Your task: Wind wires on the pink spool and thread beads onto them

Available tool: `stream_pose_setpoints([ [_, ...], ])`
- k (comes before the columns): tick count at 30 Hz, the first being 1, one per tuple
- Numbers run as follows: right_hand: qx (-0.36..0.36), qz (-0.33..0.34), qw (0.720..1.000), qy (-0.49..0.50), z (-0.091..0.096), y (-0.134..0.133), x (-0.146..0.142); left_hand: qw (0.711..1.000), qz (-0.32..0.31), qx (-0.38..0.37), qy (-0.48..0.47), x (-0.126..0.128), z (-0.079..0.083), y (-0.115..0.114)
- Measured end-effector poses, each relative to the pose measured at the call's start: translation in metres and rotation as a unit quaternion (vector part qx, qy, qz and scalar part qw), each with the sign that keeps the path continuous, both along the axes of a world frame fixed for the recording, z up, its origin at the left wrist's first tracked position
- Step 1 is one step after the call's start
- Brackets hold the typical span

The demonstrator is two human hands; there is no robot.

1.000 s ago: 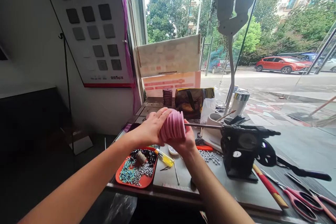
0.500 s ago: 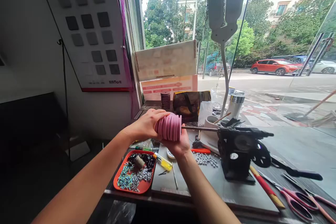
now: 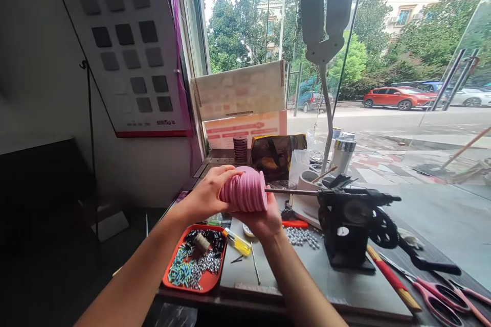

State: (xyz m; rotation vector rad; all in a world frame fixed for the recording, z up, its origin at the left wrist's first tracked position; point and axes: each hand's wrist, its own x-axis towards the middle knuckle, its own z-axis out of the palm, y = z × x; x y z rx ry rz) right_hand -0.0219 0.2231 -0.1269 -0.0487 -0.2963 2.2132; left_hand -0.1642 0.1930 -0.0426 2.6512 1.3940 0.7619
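Observation:
A stack of pink grooved discs lies sideways between my hands, lined up with the thin metal shaft of a black hand-cranked winding machine. My left hand is wrapped round the stack's left end, thumb across the top. From below, my right hand cups the discs, its fingers mostly hidden behind them. The rightmost disc leans slightly away from the others at the top. How far the shaft reaches into the stack is hidden.
An orange tray of small metal and coloured parts stands front left. Nearby are a yellow-handled screwdriver and loose grey beads. Pink-handled scissors lie at right. Behind stand a dark disc stack and a bag.
My left hand has shifted slightly left and down with the stack's left end. The discs look a little more spread out. The machine's crank handle has swung slightly downward.

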Motion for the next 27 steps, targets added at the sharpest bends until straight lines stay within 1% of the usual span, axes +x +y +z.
stream_pose_setpoints([
  [3,0.027,-0.028,0.999,0.029,-0.003,0.001,0.009,1.000,-0.014,0.016,-0.020,0.014,0.004,-0.002],
  [5,0.017,-0.066,0.997,0.035,-0.004,-0.001,0.015,0.997,-0.041,0.008,-0.057,0.026,0.003,-0.003],
  [6,0.005,-0.083,0.996,0.036,-0.004,-0.003,0.018,0.994,-0.055,-0.003,-0.097,0.031,0.000,-0.003],
  [7,-0.005,-0.094,0.995,0.038,-0.004,-0.005,0.021,0.984,-0.067,-0.018,-0.161,0.036,-0.005,-0.003],
  [8,-0.009,-0.100,0.994,0.042,-0.004,-0.007,0.023,0.966,-0.077,-0.037,-0.246,0.040,-0.012,-0.003],
  [10,0.000,-0.102,0.994,0.042,-0.007,-0.010,0.026,0.900,-0.080,-0.086,-0.419,0.046,-0.029,-0.005],
  [11,0.008,-0.102,0.994,0.037,-0.009,-0.011,0.028,0.867,-0.076,-0.112,-0.480,0.049,-0.039,-0.006],
  [12,0.013,-0.104,0.994,0.029,-0.011,-0.012,0.030,0.841,-0.074,-0.136,-0.519,0.052,-0.048,-0.007],
  [13,0.014,-0.106,0.994,0.015,-0.015,-0.013,0.031,0.825,-0.073,-0.154,-0.539,0.056,-0.055,-0.008],
  [16,-0.009,-0.118,0.992,-0.048,-0.031,-0.025,0.037,0.799,-0.093,-0.185,-0.564,0.069,-0.073,-0.014],
  [17,-0.015,-0.121,0.990,-0.076,-0.037,-0.034,0.040,0.793,-0.103,-0.193,-0.568,0.073,-0.078,-0.016],
  [18,-0.010,-0.120,0.987,-0.111,-0.043,-0.046,0.043,0.797,-0.106,-0.198,-0.561,0.077,-0.082,-0.018],
  [19,0.009,-0.115,0.981,-0.153,-0.048,-0.060,0.048,0.809,-0.097,-0.193,-0.547,0.081,-0.086,-0.021],
  [20,0.047,-0.113,0.971,-0.206,-0.050,-0.073,0.055,0.825,-0.075,-0.176,-0.531,0.083,-0.090,-0.024],
  [21,0.103,-0.126,0.948,-0.272,-0.049,-0.086,0.064,0.840,-0.039,-0.150,-0.519,0.085,-0.093,-0.028],
  [22,0.170,-0.164,0.905,-0.353,-0.045,-0.096,0.076,0.850,0.003,-0.122,-0.513,0.086,-0.095,-0.031],
  [23,0.246,-0.228,0.832,-0.441,-0.037,-0.101,0.088,0.850,0.040,-0.104,-0.514,0.087,-0.097,-0.034],
  [24,0.317,-0.327,0.721,-0.523,-0.027,-0.101,0.102,0.845,0.059,-0.107,-0.521,0.087,-0.098,-0.036],
  [25,0.378,-0.426,0.573,-0.590,-0.014,-0.096,0.116,0.836,0.055,-0.127,-0.531,0.088,-0.097,-0.037],
  [26,0.434,-0.480,0.431,-0.629,-0.001,-0.086,0.130,0.831,0.031,-0.160,-0.532,0.090,-0.096,-0.038],
  [27,0.464,-0.503,0.320,-0.655,0.012,-0.073,0.141,0.829,-0.003,-0.194,-0.524,0.092,-0.094,-0.038],
])
